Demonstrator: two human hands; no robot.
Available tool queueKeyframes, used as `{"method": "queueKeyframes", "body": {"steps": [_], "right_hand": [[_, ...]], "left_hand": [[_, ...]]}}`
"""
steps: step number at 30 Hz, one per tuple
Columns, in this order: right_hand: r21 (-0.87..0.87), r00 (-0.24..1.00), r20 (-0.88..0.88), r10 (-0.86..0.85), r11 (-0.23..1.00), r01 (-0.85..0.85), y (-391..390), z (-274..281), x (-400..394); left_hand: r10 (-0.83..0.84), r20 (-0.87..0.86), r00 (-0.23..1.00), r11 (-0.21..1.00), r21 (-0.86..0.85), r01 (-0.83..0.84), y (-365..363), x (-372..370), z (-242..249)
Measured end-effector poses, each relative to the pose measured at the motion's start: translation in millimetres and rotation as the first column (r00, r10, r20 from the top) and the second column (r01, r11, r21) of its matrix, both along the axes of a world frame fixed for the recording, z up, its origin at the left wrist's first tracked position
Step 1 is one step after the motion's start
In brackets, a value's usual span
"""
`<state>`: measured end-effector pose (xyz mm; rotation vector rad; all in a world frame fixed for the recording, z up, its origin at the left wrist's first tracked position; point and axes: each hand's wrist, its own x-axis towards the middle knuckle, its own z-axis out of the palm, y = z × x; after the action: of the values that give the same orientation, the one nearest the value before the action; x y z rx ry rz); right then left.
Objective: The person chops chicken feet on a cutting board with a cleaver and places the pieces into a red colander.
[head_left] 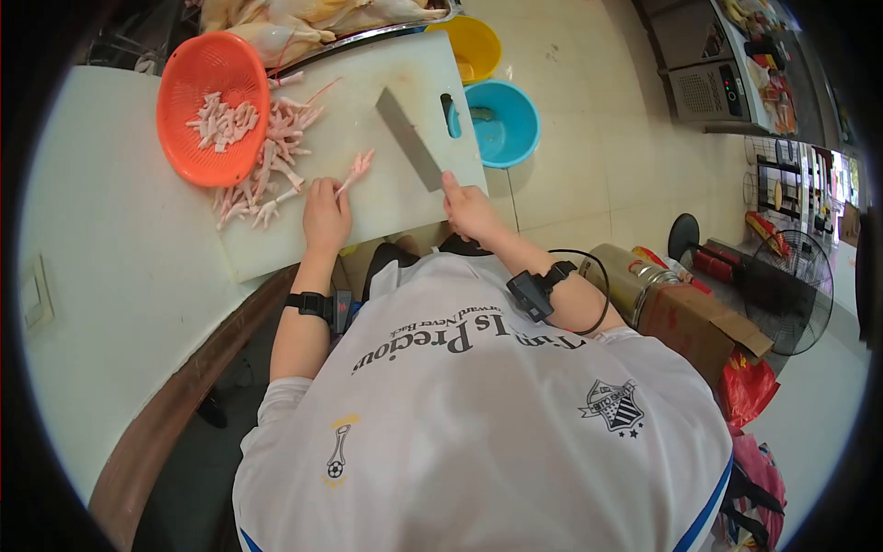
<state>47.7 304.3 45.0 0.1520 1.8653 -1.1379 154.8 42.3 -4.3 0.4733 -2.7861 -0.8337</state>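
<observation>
My right hand (472, 212) grips the handle of a cleaver (409, 141), whose broad blade lies over the right part of the white cutting board (395, 202). At the board's near edge, my left hand (327, 216) is closed on the leg end of a chicken foot (357, 169), its toes pointing away from me. Left of that hand lies a pile of chicken feet (276, 166). Behind the pile, an orange plastic colander (175, 152) leans tilted, with small pale cut pieces (223, 122) inside.
A metal tray (391, 32) with whole plucked birds (299, 17) stands at the back. Beyond the board's right edge are a blue basin (524, 124) and a yellow basin (486, 46). A cardboard box (699, 322) and a fan (791, 290) stand to the right.
</observation>
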Motion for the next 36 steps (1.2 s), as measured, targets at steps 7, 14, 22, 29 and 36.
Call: {"method": "queueKeyframes", "body": {"steps": [7,14,22,29,36], "right_hand": [[0.021,0.959,-0.081,-0.273,0.961,0.276,68.9,9.9,-41.8],[-0.080,0.947,-0.046,-0.319,0.946,0.315,64.9,35.2,-40.7],[-0.076,0.976,0.031,-0.216,0.973,0.218,34.3,16.4,-10.2],[-0.179,0.986,-0.069,-0.152,0.974,0.137,5.5,27.8,-9.6],[-0.138,0.982,-0.178,-0.059,0.990,0.034,-7.5,-0.4,-8.9]], "left_hand": [[-0.002,-0.042,0.999,0.999,0.044,0.004,10.0,-26.7,-3.6],[0.007,-0.151,0.989,0.996,-0.083,-0.020,18.3,-65.6,-4.6],[-0.224,-0.264,0.938,0.941,-0.310,0.137,-8.0,-71.9,-6.9],[-0.108,-0.271,0.956,0.979,-0.194,0.056,-5.5,-80.5,-27.2],[-0.092,-0.248,0.964,0.992,-0.111,0.066,6.2,-71.0,-6.2]]}}
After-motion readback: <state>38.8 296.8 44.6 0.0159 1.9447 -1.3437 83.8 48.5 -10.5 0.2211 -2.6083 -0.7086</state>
